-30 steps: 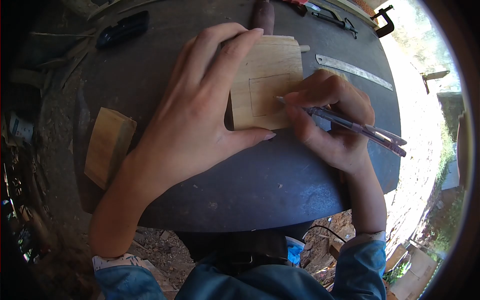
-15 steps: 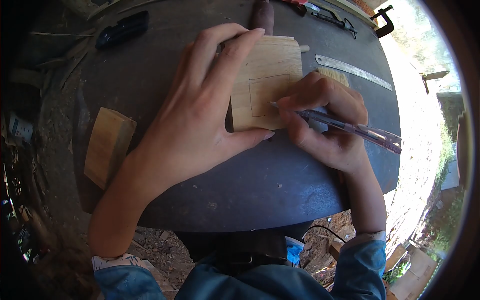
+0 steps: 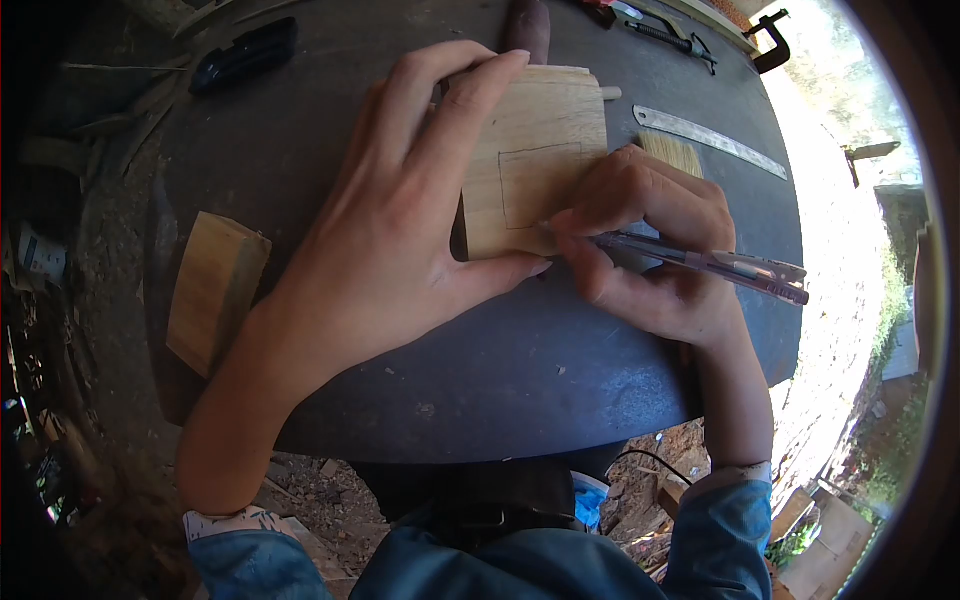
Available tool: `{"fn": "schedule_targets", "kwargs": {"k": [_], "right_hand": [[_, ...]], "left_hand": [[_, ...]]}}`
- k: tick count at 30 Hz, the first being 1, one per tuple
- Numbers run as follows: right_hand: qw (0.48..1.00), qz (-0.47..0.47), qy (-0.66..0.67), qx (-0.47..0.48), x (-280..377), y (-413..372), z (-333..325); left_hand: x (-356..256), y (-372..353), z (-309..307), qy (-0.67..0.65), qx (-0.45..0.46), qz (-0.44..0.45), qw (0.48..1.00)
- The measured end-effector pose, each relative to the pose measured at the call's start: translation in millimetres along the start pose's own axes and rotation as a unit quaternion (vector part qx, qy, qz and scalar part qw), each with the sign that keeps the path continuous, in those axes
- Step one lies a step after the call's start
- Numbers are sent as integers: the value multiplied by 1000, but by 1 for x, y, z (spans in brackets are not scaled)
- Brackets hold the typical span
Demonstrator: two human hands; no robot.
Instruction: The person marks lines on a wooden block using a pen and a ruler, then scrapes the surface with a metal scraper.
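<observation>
A light wooden block (image 3: 540, 150) lies on a dark round table (image 3: 480, 370), with a pen-drawn square outline on its top face. My left hand (image 3: 400, 230) presses down on the block's left side, fingers spread over its top and thumb along its near edge. My right hand (image 3: 650, 250) grips a clear purple pen (image 3: 700, 262), its tip resting at the block's near edge by the lower right corner of the drawn square.
A second wooden block (image 3: 212, 288) lies at the table's left edge. A black utility knife (image 3: 245, 55) sits far left, a metal ruler (image 3: 708, 140) far right, a clamp (image 3: 770, 45) beyond it. Dirt ground surrounds the table.
My right hand has drawn the pen tip down the square's right side toward the near edge of the block. My left hand has stayed put on the block.
</observation>
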State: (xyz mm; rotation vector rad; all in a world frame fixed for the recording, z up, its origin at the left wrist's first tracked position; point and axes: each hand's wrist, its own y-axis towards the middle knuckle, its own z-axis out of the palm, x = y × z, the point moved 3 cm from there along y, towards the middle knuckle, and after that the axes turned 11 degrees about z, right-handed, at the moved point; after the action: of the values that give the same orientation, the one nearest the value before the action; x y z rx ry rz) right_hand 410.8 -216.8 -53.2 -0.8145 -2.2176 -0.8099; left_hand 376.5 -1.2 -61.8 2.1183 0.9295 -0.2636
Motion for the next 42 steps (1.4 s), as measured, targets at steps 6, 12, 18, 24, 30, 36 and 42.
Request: {"fn": "schedule_targets", "kwargs": {"k": [6,12,18,24,30,36,42], "right_hand": [[1000,-20,-9,-11,3,3,1],[1000,-14,-14,-2,4,3,0],[1000,6,1,-18,0,1,1],[999,20,39,-25,-1,2,3],[999,13,35,-18,2,4,2],[998,16,52,-31,-1,3,4],[997,9,69,-15,-4,1,-6]], "left_hand": [[0,0,0,1,1,-3,1000],[0,0,0,-1,0,1,1000],[-1,0,0,-2,-2,1,1000],[-1,0,0,1,-3,-1,1000],[0,0,0,-1,-3,1,1000],[1,-1,0,0,-3,5,1000],[1,0,0,2,2,-1,1000]]}}
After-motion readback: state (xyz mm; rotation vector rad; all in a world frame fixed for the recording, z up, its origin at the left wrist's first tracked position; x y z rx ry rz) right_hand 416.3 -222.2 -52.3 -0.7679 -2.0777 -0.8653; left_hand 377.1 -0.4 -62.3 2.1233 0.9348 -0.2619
